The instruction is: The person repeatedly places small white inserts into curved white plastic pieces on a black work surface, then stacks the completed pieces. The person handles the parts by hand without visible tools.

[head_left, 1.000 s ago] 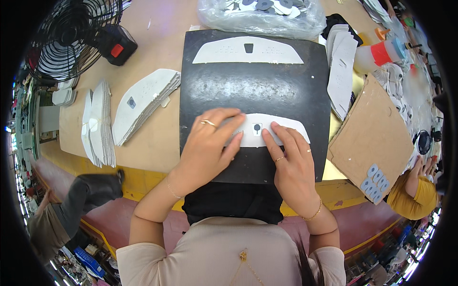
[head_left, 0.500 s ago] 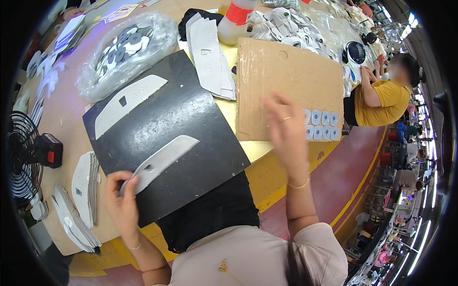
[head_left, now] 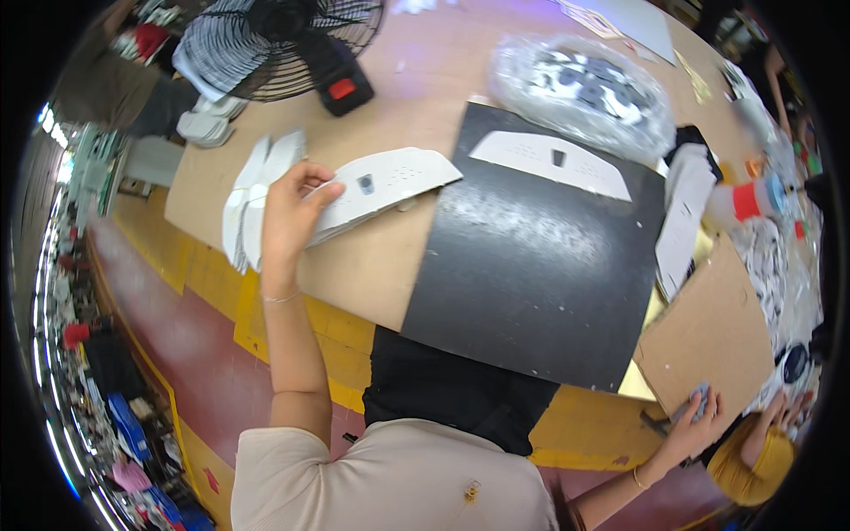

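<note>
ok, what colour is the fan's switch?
Red: the switch on the black desk fan's base, seen in the head view.

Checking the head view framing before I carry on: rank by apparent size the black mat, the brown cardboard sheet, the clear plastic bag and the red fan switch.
1. Black mat, clearly largest.
2. Clear plastic bag and brown cardboard sheet: look alike, and fisheye bending near the rim makes ranking unsure.
3. Red fan switch, smallest.
</note>
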`<state>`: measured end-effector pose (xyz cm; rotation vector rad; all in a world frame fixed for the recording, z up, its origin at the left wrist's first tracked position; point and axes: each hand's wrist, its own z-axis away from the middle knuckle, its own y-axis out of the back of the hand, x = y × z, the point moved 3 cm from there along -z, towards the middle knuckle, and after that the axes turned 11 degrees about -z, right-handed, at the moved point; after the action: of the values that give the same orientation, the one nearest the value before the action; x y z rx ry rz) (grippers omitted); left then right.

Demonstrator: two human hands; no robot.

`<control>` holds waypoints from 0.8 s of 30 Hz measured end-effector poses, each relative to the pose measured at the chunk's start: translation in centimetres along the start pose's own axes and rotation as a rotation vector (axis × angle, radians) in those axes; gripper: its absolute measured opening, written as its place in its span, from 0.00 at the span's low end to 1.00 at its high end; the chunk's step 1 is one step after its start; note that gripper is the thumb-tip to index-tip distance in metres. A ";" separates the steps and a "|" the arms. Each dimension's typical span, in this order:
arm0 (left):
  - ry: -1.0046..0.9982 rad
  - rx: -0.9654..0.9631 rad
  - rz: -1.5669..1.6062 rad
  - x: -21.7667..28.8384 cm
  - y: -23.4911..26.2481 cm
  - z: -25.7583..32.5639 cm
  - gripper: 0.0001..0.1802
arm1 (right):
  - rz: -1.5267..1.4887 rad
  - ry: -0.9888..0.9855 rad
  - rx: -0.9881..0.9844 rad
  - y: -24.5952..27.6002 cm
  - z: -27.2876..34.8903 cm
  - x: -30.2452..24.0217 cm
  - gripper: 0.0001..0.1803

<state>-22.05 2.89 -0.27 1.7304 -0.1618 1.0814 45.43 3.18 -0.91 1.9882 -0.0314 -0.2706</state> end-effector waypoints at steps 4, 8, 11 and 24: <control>0.106 0.047 -0.007 0.2 0.9 1.1 0.11 | 0.093 0.009 0.023 -0.2 -0.5 0.2 0.21; 0.135 0.054 0.010 -0.5 0.8 1.0 0.12 | 0.095 0.020 0.017 -0.5 -0.2 1.5 0.22; 0.082 0.058 -0.123 -0.1 1.2 1.3 0.18 | 0.009 -0.044 0.000 -0.6 -0.5 0.9 0.20; -0.080 -0.274 -0.430 2.4 -0.6 0.6 0.50 | -0.259 -0.211 -0.061 -0.8 -1.6 3.2 0.17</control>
<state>-19.94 3.54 1.00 1.4725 0.0141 0.6424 48.82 4.50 -1.57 1.8955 0.0990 -0.6414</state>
